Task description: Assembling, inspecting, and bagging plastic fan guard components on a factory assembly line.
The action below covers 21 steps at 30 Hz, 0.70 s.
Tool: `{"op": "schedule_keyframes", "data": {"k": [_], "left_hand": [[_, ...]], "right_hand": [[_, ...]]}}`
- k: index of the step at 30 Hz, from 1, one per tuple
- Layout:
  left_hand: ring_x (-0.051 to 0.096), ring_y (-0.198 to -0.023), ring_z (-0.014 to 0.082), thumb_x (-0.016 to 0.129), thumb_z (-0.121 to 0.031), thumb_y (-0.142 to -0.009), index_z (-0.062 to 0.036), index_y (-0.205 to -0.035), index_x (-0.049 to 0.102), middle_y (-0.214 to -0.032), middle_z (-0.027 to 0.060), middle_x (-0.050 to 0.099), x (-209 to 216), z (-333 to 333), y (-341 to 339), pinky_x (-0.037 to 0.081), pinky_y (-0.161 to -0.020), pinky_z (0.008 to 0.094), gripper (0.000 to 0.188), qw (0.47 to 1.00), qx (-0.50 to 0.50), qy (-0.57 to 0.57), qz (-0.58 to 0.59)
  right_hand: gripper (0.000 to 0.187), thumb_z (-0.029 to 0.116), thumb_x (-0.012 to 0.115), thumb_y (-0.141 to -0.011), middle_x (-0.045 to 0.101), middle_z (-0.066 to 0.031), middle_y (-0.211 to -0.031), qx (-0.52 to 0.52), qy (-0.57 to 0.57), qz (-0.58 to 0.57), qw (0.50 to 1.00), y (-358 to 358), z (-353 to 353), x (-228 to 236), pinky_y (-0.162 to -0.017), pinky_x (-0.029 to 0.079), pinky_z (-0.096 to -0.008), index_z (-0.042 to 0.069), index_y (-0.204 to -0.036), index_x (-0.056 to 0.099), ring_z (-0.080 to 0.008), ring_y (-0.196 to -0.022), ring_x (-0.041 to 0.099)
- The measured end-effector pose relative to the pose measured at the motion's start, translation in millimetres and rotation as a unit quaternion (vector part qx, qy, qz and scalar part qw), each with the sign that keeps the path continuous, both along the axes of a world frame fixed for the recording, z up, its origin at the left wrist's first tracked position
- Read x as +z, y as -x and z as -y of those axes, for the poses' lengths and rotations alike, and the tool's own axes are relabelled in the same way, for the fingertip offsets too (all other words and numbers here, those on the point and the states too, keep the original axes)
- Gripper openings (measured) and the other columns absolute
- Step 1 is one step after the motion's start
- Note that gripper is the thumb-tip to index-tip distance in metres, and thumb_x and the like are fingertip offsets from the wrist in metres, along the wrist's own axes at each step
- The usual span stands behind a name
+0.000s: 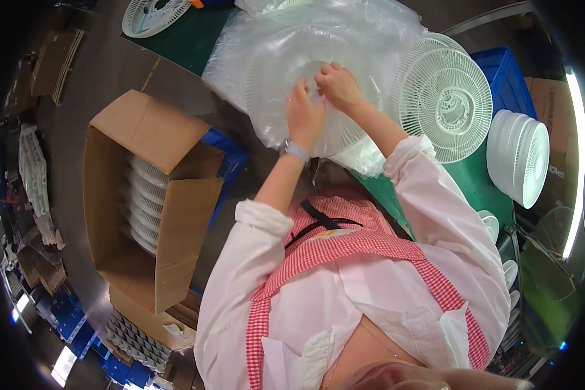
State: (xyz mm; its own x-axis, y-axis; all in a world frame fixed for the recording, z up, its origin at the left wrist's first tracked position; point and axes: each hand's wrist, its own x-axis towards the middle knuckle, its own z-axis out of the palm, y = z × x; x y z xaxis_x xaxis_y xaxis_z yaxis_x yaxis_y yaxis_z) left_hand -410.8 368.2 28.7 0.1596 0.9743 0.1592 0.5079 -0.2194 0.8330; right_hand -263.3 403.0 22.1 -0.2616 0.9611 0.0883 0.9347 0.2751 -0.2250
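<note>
A white round fan guard (266,81) lies under clear plastic film on the table in front of me, its ribs blurred by the film. Over its middle, my left hand (305,117) has its fingers bent toward the thumb on the plastic bag (364,36). Just right of it, my right hand (338,84) is closed in a pinch on the same film. The fingertips of the two hands are close together, and the exact bit they grip is partly hidden. Loose film spreads around the guard and past the table's near edge.
White fan guards (445,104) are stacked at the right on the green table (481,175), beside round white covers (520,156) and a blue crate (507,75). An open cardboard box (120,260) with several guards stands at my left. Another guard (140,19) lies far left.
</note>
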Motion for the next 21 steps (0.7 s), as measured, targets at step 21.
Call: {"op": "schedule_keyframes", "data": {"k": [21], "left_hand": [[0.056,-0.115,0.0261,0.076,-0.014,-0.076,0.0024,-0.13,0.043,-0.127,0.0131,0.055,-63,78,75,0.046,-0.099,0.0398,0.065,0.752,0.209,0.379,0.497]], "right_hand": [[0.062,0.051,0.068,-0.079,0.068,-0.0247,-0.097,-0.001,0.323,-0.085,0.943,60,-8,33,-0.08,0.049,-0.0437,-0.006,-0.104,0.064,-0.0351,-0.094,0.066]]}}
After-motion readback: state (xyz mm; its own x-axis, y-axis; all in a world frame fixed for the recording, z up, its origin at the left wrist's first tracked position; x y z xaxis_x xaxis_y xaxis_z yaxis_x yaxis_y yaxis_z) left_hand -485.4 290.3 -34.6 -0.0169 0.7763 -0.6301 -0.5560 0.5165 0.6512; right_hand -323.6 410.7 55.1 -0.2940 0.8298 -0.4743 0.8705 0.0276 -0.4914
